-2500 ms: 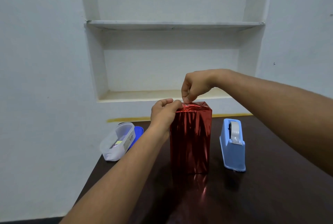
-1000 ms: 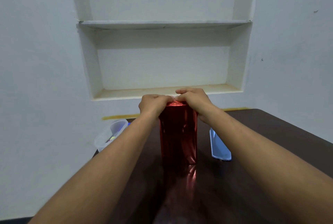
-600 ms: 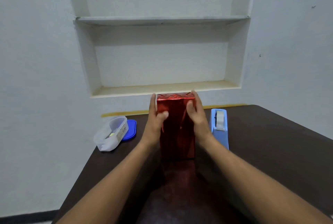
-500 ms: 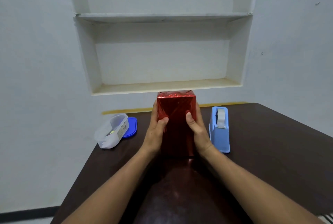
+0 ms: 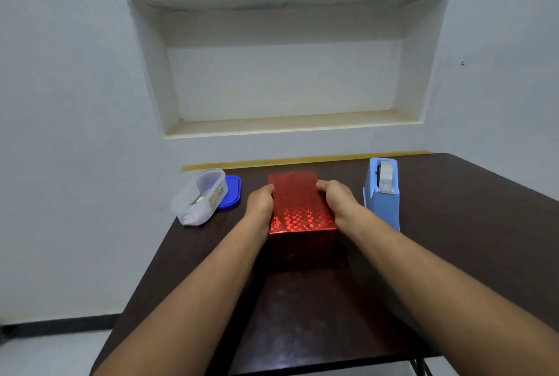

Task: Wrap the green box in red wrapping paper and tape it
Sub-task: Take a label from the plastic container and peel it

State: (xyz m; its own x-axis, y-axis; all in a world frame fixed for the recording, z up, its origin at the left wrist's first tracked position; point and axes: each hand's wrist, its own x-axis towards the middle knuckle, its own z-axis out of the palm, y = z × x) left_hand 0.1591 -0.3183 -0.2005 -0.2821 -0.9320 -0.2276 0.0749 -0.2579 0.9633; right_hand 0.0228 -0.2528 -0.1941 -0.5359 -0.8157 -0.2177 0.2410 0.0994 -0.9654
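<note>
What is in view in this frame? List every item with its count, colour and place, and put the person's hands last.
wrapped box: 1, shiny red paper with a dot pattern, lying flat at the middle of the table; no green shows.
tape dispenser: 1, light blue with a pale roll, right of the box, apart from it.
plastic container: 1, clear, tipped on its side near the table's far left corner.
lid: 1, blue, just right of the container.
table: 1, dark brown, against the wall.
wall niche: 1, white, with a shelf across it, above the table.
yellow strip: 1, along the wall at the table's far edge.
left hand: 1, grips the box's left side.
right hand: 1, grips the box's right side.
</note>
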